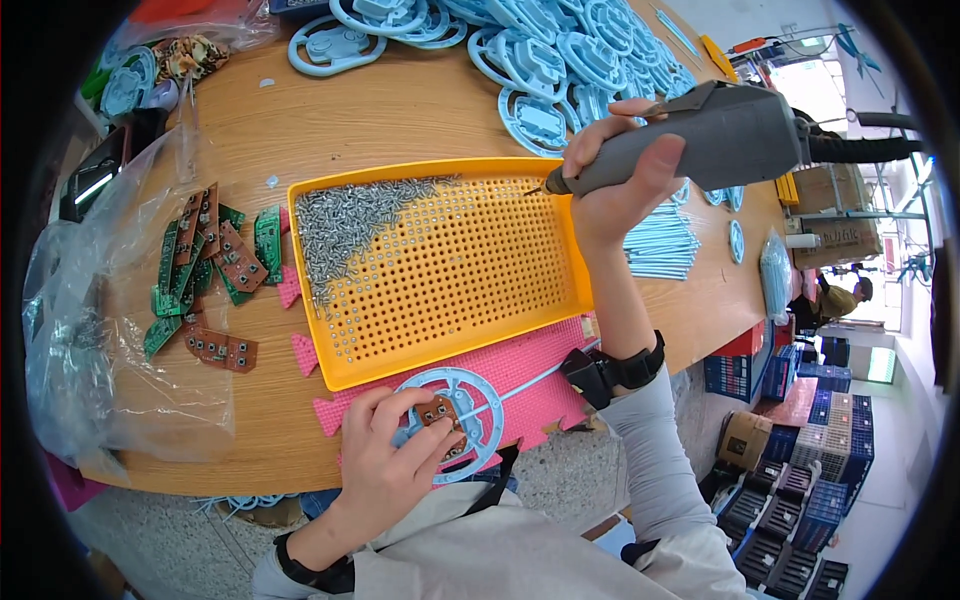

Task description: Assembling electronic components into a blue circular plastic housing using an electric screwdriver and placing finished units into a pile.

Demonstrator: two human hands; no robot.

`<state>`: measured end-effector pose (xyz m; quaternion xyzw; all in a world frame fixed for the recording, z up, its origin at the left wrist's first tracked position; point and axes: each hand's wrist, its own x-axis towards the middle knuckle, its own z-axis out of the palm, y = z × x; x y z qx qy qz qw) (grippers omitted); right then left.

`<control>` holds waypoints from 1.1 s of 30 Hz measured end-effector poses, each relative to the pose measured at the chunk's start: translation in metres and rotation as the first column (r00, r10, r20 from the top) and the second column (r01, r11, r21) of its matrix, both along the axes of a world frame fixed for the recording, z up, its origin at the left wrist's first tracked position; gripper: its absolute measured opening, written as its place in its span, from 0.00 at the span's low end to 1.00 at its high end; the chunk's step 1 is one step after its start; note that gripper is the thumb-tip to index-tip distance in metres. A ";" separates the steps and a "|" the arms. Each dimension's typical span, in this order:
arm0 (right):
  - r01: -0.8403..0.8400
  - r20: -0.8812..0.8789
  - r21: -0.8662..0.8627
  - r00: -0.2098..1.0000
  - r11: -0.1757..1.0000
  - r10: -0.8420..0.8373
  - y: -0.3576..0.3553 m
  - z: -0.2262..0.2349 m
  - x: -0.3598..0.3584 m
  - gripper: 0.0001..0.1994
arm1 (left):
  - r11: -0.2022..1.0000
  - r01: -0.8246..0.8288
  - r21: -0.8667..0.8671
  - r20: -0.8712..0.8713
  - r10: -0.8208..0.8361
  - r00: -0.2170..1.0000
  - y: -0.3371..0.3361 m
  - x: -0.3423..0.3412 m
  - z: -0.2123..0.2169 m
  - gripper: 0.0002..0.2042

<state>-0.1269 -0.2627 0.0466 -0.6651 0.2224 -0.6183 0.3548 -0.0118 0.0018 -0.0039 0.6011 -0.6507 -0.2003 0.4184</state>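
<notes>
My left hand presses a small brown circuit board into a light blue round plastic frame that lies on a pink mat at the table's near edge. My right hand grips a grey electric screwdriver, its tip pointing left over the upper right corner of a yellow perforated tray. A heap of small silver screws fills the tray's left part.
Green and brown circuit boards lie left of the tray beside a clear plastic bag. Many light blue plastic frames pile up at the far side. Blue rods lie right of the tray. Crates stand on the floor at right.
</notes>
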 end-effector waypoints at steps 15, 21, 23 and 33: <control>-0.125 0.177 0.066 0.978 0.990 0.111 0.032 0.033 -0.014 0.34 | 0.998 -0.045 -0.044 -0.019 0.044 0.999 0.000 -0.002 0.003 0.11; -0.597 0.246 0.064 0.786 0.800 0.567 0.126 0.039 -0.009 0.38 | 0.998 -0.047 -0.044 -0.049 0.045 0.998 0.002 0.002 0.002 0.10; -0.739 0.145 0.034 0.670 0.673 0.728 0.127 0.039 -0.005 0.42 | 0.998 -0.039 -0.051 -0.048 0.037 0.998 0.000 0.001 0.004 0.10; -0.745 0.140 0.131 0.667 0.654 0.732 0.148 0.012 0.001 0.44 | 0.997 -0.039 -0.062 -0.067 0.035 0.997 0.002 0.004 0.005 0.10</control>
